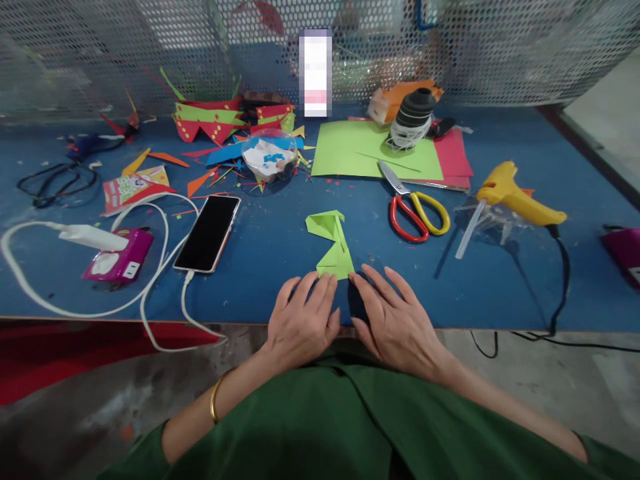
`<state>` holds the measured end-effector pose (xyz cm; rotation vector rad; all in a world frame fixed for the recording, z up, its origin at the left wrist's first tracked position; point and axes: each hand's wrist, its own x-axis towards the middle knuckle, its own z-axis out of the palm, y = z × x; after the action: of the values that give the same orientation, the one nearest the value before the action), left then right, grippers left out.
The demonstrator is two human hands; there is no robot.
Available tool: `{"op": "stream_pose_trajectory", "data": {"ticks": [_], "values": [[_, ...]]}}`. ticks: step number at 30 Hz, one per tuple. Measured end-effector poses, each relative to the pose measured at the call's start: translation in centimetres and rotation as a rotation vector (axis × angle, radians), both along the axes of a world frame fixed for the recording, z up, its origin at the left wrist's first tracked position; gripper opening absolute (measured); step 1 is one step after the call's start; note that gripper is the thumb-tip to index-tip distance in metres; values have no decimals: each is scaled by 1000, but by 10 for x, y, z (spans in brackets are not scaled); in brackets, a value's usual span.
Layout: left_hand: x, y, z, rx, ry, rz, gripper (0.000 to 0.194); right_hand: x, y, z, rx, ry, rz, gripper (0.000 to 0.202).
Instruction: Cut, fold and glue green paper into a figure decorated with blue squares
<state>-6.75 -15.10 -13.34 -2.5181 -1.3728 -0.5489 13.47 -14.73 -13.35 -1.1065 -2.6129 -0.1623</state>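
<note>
A folded lime-green paper piece (pixel 338 257) lies on the blue table (pixel 270 233) in front of me, its upper end bent out to the left. The fingertips of my left hand (pixel 304 319) rest on its lower edge, fingers stretched out flat. My right hand (pixel 395 319) lies flat just to the right, its fingers spread and the index fingertip at the paper's lower right corner. Neither hand grips anything. Red and yellow scissors (pixel 413 208) lie partly open beyond my right hand, their blade tip on green paper sheets (pixel 345 150).
A yellow glue gun (pixel 520 197) lies at right with a black cord. At left are a phone (pixel 209 233), white cable and purple power block (pixel 120 257). Behind stand a plastic bowl (pixel 270 157), paper scraps, paper crowns (pixel 207 120) and a black thread-wound bottle (pixel 413 117).
</note>
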Motion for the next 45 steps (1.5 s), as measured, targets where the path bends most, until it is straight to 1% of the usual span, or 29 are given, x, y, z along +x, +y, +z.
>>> {"op": "stream_pose_trajectory", "data": {"ticks": [4,11,17,22,27,33,36,38,40,43,44,45], "values": [[0,1,-4,52,-36,4,39,-4,0,-5,4,33,-24,52],[-2,0,-9,140,-77,7,37,-7,3,-8,28,56,-15,53],[-2,0,-6,136,-65,-10,35,-13,4,-5,90,14,-9,51],[-3,-2,-4,110,-70,5,35,-13,2,-5,68,30,-28,50],[-5,0,-1,79,-75,-14,34,-13,0,-9,46,66,-44,51],[-9,-2,2,84,-46,-30,35,-10,0,-7,10,94,-49,52],[-10,-3,2,92,-47,-43,33,-10,1,-7,0,123,-52,49],[-9,0,4,75,-74,-42,29,-11,3,-7,-9,130,-49,49],[-6,6,9,42,-130,-4,20,-11,4,-7,-31,147,-53,47],[1,23,17,-52,-220,129,10,-6,5,-6,-90,227,-60,46],[4,29,20,-106,-227,179,11,-4,6,-6,-105,267,-65,47],[6,35,22,-159,-224,226,19,-1,6,-6,-112,311,-72,49]]}}
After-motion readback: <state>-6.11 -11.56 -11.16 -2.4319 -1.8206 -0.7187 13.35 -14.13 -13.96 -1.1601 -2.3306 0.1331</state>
